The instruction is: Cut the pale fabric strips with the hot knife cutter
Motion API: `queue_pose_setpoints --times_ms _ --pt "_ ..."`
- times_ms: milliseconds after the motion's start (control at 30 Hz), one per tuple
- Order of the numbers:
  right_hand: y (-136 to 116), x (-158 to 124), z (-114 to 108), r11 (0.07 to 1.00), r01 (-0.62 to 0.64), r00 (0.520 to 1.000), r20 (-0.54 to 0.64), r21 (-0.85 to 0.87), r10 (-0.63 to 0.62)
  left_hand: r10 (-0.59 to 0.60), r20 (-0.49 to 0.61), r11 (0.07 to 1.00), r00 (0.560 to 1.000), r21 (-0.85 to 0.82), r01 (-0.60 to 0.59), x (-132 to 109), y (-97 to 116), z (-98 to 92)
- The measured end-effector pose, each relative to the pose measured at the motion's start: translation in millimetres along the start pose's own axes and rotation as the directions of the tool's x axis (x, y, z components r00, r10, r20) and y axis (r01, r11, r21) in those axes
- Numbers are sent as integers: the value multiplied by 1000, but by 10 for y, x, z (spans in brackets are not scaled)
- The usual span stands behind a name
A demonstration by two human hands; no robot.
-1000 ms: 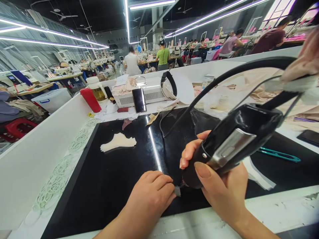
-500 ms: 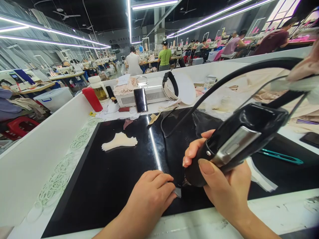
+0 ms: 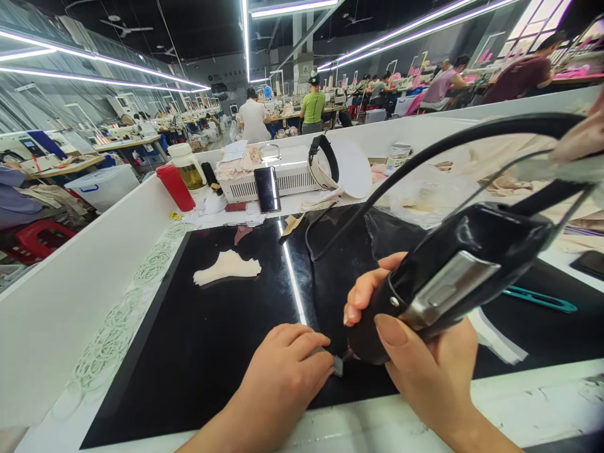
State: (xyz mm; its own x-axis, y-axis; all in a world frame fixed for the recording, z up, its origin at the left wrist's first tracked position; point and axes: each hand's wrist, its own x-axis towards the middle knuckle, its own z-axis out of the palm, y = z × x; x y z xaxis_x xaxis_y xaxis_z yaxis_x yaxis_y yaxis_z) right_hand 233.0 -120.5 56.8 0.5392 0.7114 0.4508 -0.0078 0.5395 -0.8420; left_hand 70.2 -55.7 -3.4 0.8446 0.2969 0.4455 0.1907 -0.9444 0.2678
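Note:
My right hand [image 3: 425,365] is wrapped round a black corded power tool [image 3: 453,270] with a silver side lever, shaped like a hair clipper. Its small tip points down and left, close to a little grey piece [image 3: 338,365]. That piece sticks out from under the fingers of my left hand [image 3: 292,371], which are bent together over it on a glossy black board [image 3: 189,365]. Most of the grey piece is hidden, so its kind is unclear. A cream fabric piece [image 3: 227,268] lies farther back on the board, and white strips [image 3: 495,336] lie right of my right hand.
Teal thread snips [image 3: 540,298] lie at the right. The tool's thick cable [image 3: 401,182] arches over the board. Behind stand a phone [image 3: 267,190], a white vented box [image 3: 295,179], a visor [image 3: 346,170] and a red cylinder [image 3: 175,187]. Pale green rings [image 3: 120,308] line the left wall.
The tool has tilted slightly, its tip lower and nearer the grey piece. My left hand has stayed almost in place, with the grey piece shifted very slightly.

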Motion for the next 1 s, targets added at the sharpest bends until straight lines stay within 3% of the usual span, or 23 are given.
queue_pose_setpoints --times_ms 533,867,1000 --pt "-5 -8 -16 999 -37 999 -6 31 37 16 -43 1000 999 -4 -16 -8 3 0" --pt "-106 -86 -81 993 -121 984 135 7 119 10 -47 1000 999 -22 -12 -32 -13 57" --pt "-88 -98 -67 992 -129 984 121 -1 128 1 -49 1000 999 -26 -2 -31 -2 70"
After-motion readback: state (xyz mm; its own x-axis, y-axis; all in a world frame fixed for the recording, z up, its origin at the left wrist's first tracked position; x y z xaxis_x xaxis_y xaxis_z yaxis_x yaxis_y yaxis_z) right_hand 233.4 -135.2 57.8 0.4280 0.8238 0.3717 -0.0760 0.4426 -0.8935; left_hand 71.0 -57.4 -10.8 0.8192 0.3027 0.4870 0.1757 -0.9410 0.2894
